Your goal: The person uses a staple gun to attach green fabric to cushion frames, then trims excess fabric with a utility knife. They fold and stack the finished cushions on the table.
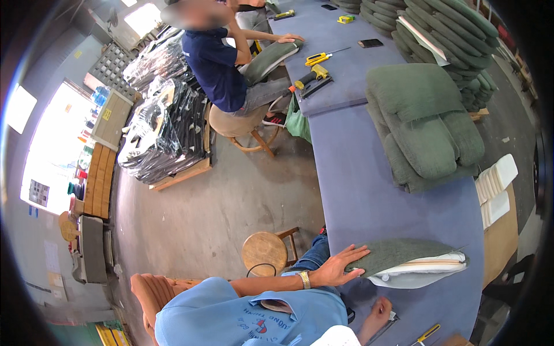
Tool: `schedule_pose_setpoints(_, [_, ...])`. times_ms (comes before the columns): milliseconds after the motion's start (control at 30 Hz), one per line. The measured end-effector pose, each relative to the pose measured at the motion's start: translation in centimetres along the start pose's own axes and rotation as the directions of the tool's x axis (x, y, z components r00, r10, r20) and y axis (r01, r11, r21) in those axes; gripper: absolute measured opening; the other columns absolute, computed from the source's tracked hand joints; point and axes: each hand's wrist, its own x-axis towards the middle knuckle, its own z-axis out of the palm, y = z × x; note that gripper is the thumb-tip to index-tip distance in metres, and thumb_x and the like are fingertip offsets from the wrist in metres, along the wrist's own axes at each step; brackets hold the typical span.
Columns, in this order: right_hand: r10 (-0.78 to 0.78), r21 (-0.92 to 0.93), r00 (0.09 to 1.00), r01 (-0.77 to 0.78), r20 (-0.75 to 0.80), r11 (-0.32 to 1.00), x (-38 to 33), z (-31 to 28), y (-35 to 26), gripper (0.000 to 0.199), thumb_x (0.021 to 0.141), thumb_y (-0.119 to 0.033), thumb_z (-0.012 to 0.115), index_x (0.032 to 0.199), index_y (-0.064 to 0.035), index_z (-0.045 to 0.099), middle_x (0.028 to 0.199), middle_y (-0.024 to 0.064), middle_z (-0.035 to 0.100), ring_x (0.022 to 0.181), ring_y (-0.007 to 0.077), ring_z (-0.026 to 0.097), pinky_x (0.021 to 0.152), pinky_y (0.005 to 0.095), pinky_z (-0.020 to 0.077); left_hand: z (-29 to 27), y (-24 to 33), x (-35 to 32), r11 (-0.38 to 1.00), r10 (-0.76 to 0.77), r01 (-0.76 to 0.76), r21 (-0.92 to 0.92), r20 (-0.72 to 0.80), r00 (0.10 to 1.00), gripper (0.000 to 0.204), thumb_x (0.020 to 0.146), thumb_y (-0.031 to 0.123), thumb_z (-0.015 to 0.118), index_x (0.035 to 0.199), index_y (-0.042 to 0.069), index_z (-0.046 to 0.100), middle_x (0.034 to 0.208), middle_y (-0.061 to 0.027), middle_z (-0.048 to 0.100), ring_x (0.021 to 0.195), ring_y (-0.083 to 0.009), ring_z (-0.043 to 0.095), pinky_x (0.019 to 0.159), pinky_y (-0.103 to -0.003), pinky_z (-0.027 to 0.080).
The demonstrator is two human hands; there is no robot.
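Cushion (398,254) in green cloth lies on the worktop (369,213) by its near edge, where the person sits, its white inner side showing with a pale strip along it, too small to make out in detail. The left hand (341,267) rests palm down on the cushion's near end, fingers slightly apart; the palm and whatever lies beneath it are hidden. The right hand (378,314) is curled at the same near edge, just beside a thin metal tool (394,316); whether its fingers close on that tool cannot be told. A yellow-handled tool (428,333) lies close to the picture's lower rim, its tip hard to follow. Toward the worktop's far edge sits a pile of green cushions (427,127), the upper ones covering much of those below. On the adjoining section, a yellow nail gun (313,79) lies near the corner, and a co-worker (210,75), face blurred, rests one hand on another green cushion (271,60).
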Motion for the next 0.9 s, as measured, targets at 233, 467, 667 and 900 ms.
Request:
schedule_pose_setpoints(233, [-0.007, -0.542, 0.975, -0.117, -0.220, 0.833, -3.7, -3.7, 6.8, 0.042, 0.088, -0.028, 0.077, 0.119, -0.0005, 0.071, 0.109, 0.0227, 0.072, 0.098, 0.0404, 0.067, 0.091, 0.0499, 0.0515, 0.7, -0.4, 0.1, 0.998, 0.014, -0.017, 0.060, 0.043, 0.999, 0.070, 0.102, 0.042, 0.063, 0.161, 0.014, 0.038, 0.168, -0.0131, 0.035, 0.155, -0.0456, 0.027, 0.122, -0.054, 0.037])
schedule_pose_setpoints(467, [-0.024, -0.620, 0.932, -0.221, -0.361, 0.753, -1.9, -2.2, 7.9, 0.070, 0.073, -0.011, 0.083, 0.134, 0.0072, 0.055, 0.119, 0.0276, 0.064, 0.114, 0.0470, 0.062, 0.097, 0.0473, 0.0515, 1.0, -0.5, 0.1, 0.997, -0.012, 0.008, 0.074, 0.060, 0.998, 0.070, 0.102, 0.042, 0.062, 0.162, 0.015, 0.037, 0.168, -0.0124, 0.036, 0.155, -0.0454, 0.028, 0.120, -0.055, 0.039])
schedule_pose_setpoints(667, [0.102, -0.278, 0.981, -0.146, -0.166, 0.949, -3.2, -4.4, -3.8, 0.040, 0.088, -0.028, 0.078, 0.116, 0.0004, 0.072, 0.102, 0.0192, 0.072, 0.095, 0.0384, 0.067, 0.088, 0.0464, 0.0527, 1.4, -1.4, -0.4, 0.993, 0.047, -0.049, 0.111, 0.019, 0.999, 0.071, 0.102, 0.042, 0.063, 0.162, 0.014, 0.036, 0.168, -0.0135, 0.035, 0.153, -0.0468, 0.030, 0.120, -0.055, 0.040])
schedule_pose_setpoints(900, [0.016, 0.137, 0.999, -0.009, -0.048, 0.990, -5.1, -2.2, -9.5, 0.043, 0.092, -0.011, 0.080, 0.129, 0.0040, 0.063, 0.103, 0.0089, 0.072, 0.088, 0.0183, 0.068, 0.083, 0.0357, 0.0558, 0.8, -1.0, 0.2, 0.990, 0.108, -0.106, 0.097, -0.015, 0.994, 0.071, 0.098, 0.038, 0.068, 0.158, 0.011, 0.042, 0.162, -0.0176, 0.042, 0.150, -0.0463, 0.036, 0.121, -0.053, 0.038])
